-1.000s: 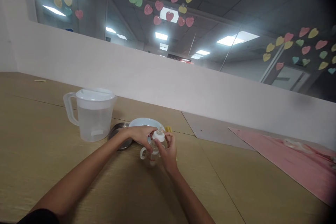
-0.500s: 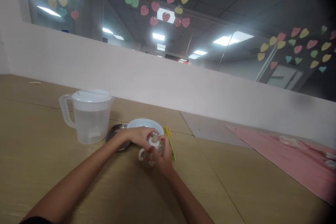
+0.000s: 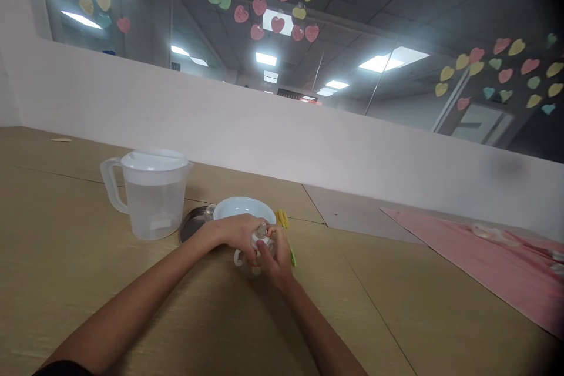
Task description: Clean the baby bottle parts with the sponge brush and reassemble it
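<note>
A clear baby bottle with white side handles and a teat on top stands at the middle of the table, largely covered by my fingers. My left hand is closed round the bottle's left side near the collar. From the right, my right hand grips the white collar, with its thumb lying on the front of it. Behind my hands is a pale blue bowl. A round steel dish sits partly behind my left wrist. Right of the bottle lies a brush-like tool with a yellow head and green handle, partly hidden.
A lidded translucent pitcher holding clear liquid stands left of the bowl. At right a pink cloth lies with clear plastic items on it. A white wall with a window above bounds the table's back.
Both hands stay on the bottle, and my right hand has moved up slightly, its thumb now on the collar. The teat looks more covered by my fingers.
</note>
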Motion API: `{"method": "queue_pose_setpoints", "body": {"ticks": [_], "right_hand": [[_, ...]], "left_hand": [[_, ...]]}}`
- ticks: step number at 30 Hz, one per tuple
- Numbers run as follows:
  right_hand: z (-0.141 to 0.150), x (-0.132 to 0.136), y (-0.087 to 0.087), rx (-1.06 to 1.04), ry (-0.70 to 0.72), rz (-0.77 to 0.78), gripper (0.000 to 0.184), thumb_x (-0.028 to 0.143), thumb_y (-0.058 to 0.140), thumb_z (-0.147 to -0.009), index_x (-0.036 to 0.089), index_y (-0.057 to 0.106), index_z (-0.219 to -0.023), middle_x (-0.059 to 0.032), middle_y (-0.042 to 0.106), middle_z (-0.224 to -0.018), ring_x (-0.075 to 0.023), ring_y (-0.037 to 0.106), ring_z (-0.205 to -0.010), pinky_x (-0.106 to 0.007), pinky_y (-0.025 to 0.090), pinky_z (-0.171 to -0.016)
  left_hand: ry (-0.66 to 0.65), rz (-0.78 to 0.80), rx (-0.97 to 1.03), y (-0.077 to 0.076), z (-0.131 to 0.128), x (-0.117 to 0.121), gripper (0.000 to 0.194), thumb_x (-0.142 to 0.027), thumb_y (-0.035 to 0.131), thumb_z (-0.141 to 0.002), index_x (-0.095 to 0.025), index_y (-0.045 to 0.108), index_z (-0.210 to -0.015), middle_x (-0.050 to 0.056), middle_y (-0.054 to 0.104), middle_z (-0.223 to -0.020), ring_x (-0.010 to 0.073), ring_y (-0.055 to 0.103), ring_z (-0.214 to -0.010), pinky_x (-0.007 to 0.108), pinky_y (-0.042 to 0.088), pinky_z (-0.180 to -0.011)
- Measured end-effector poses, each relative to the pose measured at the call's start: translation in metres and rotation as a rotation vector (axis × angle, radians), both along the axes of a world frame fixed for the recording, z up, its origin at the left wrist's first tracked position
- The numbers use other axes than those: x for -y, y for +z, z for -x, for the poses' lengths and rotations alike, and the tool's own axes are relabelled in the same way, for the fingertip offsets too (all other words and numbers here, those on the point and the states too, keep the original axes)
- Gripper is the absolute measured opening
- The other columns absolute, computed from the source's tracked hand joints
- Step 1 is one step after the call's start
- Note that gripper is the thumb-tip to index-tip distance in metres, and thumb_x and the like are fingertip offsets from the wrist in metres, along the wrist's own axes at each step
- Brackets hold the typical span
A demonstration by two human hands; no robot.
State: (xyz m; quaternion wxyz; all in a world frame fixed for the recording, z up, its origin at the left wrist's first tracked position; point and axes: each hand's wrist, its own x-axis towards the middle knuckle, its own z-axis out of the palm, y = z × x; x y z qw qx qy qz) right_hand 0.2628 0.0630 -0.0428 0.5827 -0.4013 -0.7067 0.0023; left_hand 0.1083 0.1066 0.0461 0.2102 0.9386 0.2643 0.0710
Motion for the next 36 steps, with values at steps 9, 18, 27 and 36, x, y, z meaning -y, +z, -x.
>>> {"method": "queue_pose_setpoints", "body": {"ticks": [9,18,27,36], "right_hand": [[0.001,0.01,0.003,0.244,-0.119,-0.253,0.006,0.024,0.048,-0.083,0.02,0.049,-0.079,-0.0025,0.051,-0.074,-0.0188,0.049,-0.072,-0.034,0.04,-0.066],[0.009,0.017,0.005,0.358,-0.094,-0.428,0.015,0.012,0.049,-0.078,0.021,0.057,-0.087,-0.0067,0.056,-0.086,-0.0191,0.055,-0.078,-0.033,0.047,-0.067],[0.015,0.024,0.007,0.157,-0.006,-0.381,0.018,0.012,0.044,-0.082,0.021,0.057,-0.089,-0.0063,0.06,-0.088,-0.018,0.06,-0.081,-0.032,0.05,-0.071],[0.013,0.02,0.01,0.123,0.011,-0.348,0.017,0.01,0.043,-0.085,0.02,0.055,-0.091,-0.0028,0.061,-0.078,-0.0168,0.059,-0.075,-0.031,0.049,-0.067]], "left_hand": [[0.035,0.034,-0.015,-0.002,0.004,-0.008,0.079,-0.033,0.069,-0.055,-0.023,0.042,-0.128,0.004,0.061,-0.111,0.0224,0.057,-0.099,0.025,0.043,-0.074],[0.038,-0.005,-0.027,0.004,0.004,-0.003,0.062,-0.028,0.065,-0.058,-0.022,0.048,-0.117,0.004,0.062,-0.11,0.0219,0.057,-0.095,0.025,0.043,-0.071],[0.039,0.012,-0.016,0.003,0.007,-0.008,0.042,-0.034,0.065,-0.06,-0.02,0.053,-0.098,0.001,0.061,-0.093,0.0182,0.056,-0.08,0.024,0.039,-0.062],[-0.043,0.075,0.027,0.002,0.005,-0.008,0.041,-0.027,0.063,-0.061,-0.022,0.056,-0.102,-0.001,0.062,-0.097,0.0179,0.057,-0.086,0.023,0.041,-0.068]]}}
